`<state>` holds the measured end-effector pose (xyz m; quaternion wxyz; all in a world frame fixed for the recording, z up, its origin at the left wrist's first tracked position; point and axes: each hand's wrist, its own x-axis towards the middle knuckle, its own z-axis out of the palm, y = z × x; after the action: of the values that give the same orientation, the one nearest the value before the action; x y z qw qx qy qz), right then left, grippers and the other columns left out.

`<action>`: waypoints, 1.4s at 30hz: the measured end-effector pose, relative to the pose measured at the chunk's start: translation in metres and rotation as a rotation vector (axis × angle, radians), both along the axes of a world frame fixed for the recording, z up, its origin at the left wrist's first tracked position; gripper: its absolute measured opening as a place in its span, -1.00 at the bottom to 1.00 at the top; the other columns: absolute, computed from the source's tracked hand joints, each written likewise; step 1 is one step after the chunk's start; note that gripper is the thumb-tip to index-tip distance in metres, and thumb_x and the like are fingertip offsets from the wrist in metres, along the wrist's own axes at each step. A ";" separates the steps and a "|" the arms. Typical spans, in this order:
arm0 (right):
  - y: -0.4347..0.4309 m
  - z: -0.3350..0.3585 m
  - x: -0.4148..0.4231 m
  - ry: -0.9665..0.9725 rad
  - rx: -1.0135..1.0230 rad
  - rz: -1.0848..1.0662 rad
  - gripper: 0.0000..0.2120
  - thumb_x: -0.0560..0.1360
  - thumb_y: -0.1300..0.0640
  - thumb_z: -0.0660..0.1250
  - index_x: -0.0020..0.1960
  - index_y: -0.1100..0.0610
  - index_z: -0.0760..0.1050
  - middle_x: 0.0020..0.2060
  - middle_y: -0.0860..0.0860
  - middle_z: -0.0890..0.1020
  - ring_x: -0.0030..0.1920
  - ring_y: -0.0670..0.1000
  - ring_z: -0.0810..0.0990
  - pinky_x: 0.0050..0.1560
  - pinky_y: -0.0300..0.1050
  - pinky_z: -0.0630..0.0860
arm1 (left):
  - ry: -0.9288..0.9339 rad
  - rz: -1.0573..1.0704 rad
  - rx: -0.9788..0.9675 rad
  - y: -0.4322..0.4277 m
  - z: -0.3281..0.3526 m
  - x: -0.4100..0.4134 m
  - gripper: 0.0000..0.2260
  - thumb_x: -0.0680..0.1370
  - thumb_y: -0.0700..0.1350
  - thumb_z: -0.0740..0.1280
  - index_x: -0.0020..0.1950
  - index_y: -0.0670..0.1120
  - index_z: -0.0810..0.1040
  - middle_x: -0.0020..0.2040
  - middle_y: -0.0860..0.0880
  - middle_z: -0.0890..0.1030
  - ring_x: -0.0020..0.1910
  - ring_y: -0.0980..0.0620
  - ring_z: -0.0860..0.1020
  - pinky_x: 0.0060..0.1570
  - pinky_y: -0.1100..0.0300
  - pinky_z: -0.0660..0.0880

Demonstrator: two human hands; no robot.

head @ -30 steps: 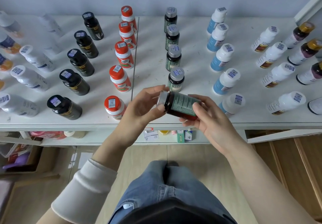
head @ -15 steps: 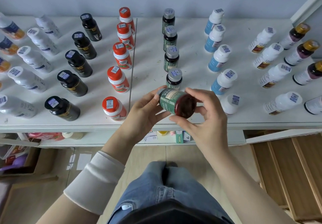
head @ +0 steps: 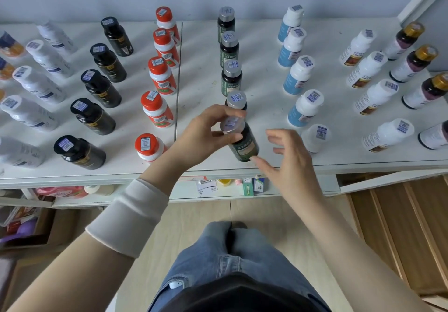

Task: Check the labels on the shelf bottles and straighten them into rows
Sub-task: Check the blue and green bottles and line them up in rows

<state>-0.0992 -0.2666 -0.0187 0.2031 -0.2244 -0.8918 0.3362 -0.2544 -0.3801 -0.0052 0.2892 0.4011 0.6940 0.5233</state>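
Observation:
A dark green-labelled bottle with a silver cap [head: 243, 145] stands upright at the front of the white shelf [head: 266, 69], at the near end of a row of matching silver-capped bottles [head: 231, 76]. My left hand [head: 208, 133] grips it around the cap. My right hand [head: 288, 160] hovers just right of it, fingers spread, one fingertip close to the bottle's base. Rows of red-capped bottles [head: 161, 74], black bottles [head: 101, 86], white bottles with blue labels [head: 299, 75] and white bottles with brown labels [head: 374, 96] stand on either side.
Gold-capped bottles [head: 413, 63] line the far right, white bottles [head: 36, 83] the far left. A lower shelf holds small boxes [head: 252, 185]. Wooden steps [head: 400, 226] lie at the right, cardboard boxes [head: 26, 229] at the lower left. My jeans-clad legs [head: 230, 258] are below.
The bottle went from lying sideways between both hands to standing upright on the shelf front. My right hand let go and opened; my left hand shifted to the cap.

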 end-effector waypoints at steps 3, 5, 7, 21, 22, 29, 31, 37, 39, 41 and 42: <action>0.019 0.010 -0.009 -0.130 0.175 0.042 -0.63 0.35 0.22 0.47 0.09 0.32 0.47 0.00 0.23 0.53 -0.02 0.20 0.56 -0.04 -0.21 0.40 | 0.177 -0.062 -0.078 0.006 -0.010 -0.002 -0.66 0.44 -0.31 0.42 0.13 -0.01 0.52 0.12 0.00 0.45 0.09 0.13 0.49 0.04 0.29 0.52; 0.026 0.017 -0.017 -0.173 0.248 0.063 -0.68 0.38 0.23 0.44 0.08 0.31 0.48 0.00 0.23 0.53 0.00 0.23 0.55 -0.06 -0.18 0.35 | 0.298 -0.096 -0.098 0.009 -0.017 -0.004 -0.66 0.42 -0.32 0.43 0.15 -0.09 0.54 0.12 -0.01 0.45 0.11 0.01 0.50 0.07 0.13 0.53; 0.030 0.023 -0.023 -0.183 0.284 0.063 -0.70 0.40 0.24 0.42 0.09 0.30 0.49 0.01 0.23 0.52 0.01 0.23 0.55 -0.06 -0.13 0.37 | 0.393 -0.133 -0.109 0.011 -0.025 -0.007 -0.66 0.40 -0.33 0.44 0.15 -0.14 0.56 0.10 -0.02 0.45 0.14 -0.04 0.50 0.10 0.06 0.51; 0.039 0.041 -0.046 -0.414 0.352 0.089 -0.64 0.49 0.10 0.32 0.24 0.20 0.41 0.16 0.15 0.45 0.17 0.15 0.45 0.05 -0.07 0.37 | 0.514 -0.221 -0.035 0.010 -0.044 -0.015 -0.58 0.45 0.08 0.35 0.27 0.00 0.43 0.22 -0.05 0.48 0.24 0.06 0.44 0.23 0.20 0.40; 0.040 0.043 -0.048 -0.438 0.360 0.095 -0.63 0.50 0.09 0.31 0.25 0.19 0.40 0.17 0.14 0.44 0.18 0.14 0.44 0.05 -0.07 0.36 | 0.498 -0.175 -0.013 0.010 -0.040 -0.018 -0.58 0.45 0.11 0.34 0.27 0.02 0.42 0.22 0.00 0.49 0.24 0.06 0.45 0.20 0.12 0.44; 0.053 0.044 -0.066 -0.556 0.435 0.161 -0.63 0.52 0.04 0.26 0.25 0.20 0.35 0.16 0.15 0.43 0.18 0.16 0.42 0.09 -0.02 0.38 | 0.596 0.111 -0.264 0.049 -0.017 -0.050 -0.54 0.42 0.03 0.44 0.26 -0.07 0.46 0.18 -0.11 0.46 0.19 -0.10 0.43 0.08 -0.08 0.48; 0.059 0.041 -0.072 -0.567 0.457 0.191 -0.63 0.52 0.03 0.25 0.24 0.21 0.36 0.14 0.15 0.44 0.16 0.17 0.43 0.09 0.00 0.41 | 0.599 0.062 -0.424 0.058 -0.020 -0.051 -0.52 0.42 0.04 0.44 0.28 -0.04 0.43 0.20 -0.10 0.44 0.21 -0.09 0.42 0.10 -0.02 0.45; 0.081 0.037 -0.080 -0.474 0.231 0.187 -0.63 0.56 0.02 0.18 0.29 0.19 0.33 0.19 0.12 0.47 0.17 0.14 0.46 0.06 -0.09 0.35 | 0.303 0.236 -0.212 0.057 -0.014 -0.058 -0.73 0.41 -0.16 0.46 0.06 -0.05 0.51 -0.03 0.03 0.53 -0.07 0.05 0.57 -0.13 0.27 0.56; 0.085 0.038 -0.084 -0.352 -0.082 0.110 -0.63 0.56 0.00 0.16 0.30 0.15 0.33 0.15 0.04 0.50 0.09 0.06 0.52 0.04 -0.16 0.38 | -0.019 0.297 -0.045 0.050 -0.003 -0.056 -0.75 0.40 -0.12 0.46 0.02 -0.01 0.49 -0.05 0.09 0.57 -0.11 0.14 0.58 -0.11 0.34 0.53; 0.086 0.041 -0.090 -0.263 -0.489 0.099 -0.66 0.55 -0.06 0.15 0.24 0.08 0.35 0.07 -0.01 0.53 -0.07 0.01 0.59 -0.07 -0.16 0.49 | -0.320 0.313 0.159 0.044 0.008 -0.051 -0.73 0.36 -0.06 0.42 0.02 -0.01 0.48 -0.07 0.10 0.60 -0.09 0.11 0.58 -0.04 0.20 0.57; 0.087 0.043 -0.091 -0.223 -0.706 0.132 -0.68 0.53 -0.08 0.16 0.19 0.06 0.35 0.02 0.03 0.55 -0.16 0.03 0.63 -0.20 -0.15 0.55 | -0.399 0.316 0.223 0.042 0.012 -0.048 -0.72 0.35 -0.06 0.40 0.03 -0.01 0.48 -0.05 0.09 0.60 -0.07 0.09 0.58 0.00 0.15 0.57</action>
<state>-0.1903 -0.1800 0.0246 -0.0070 -0.2576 -0.7503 0.6088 -0.3021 -0.3384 0.0068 0.2887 0.2063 0.6155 0.7037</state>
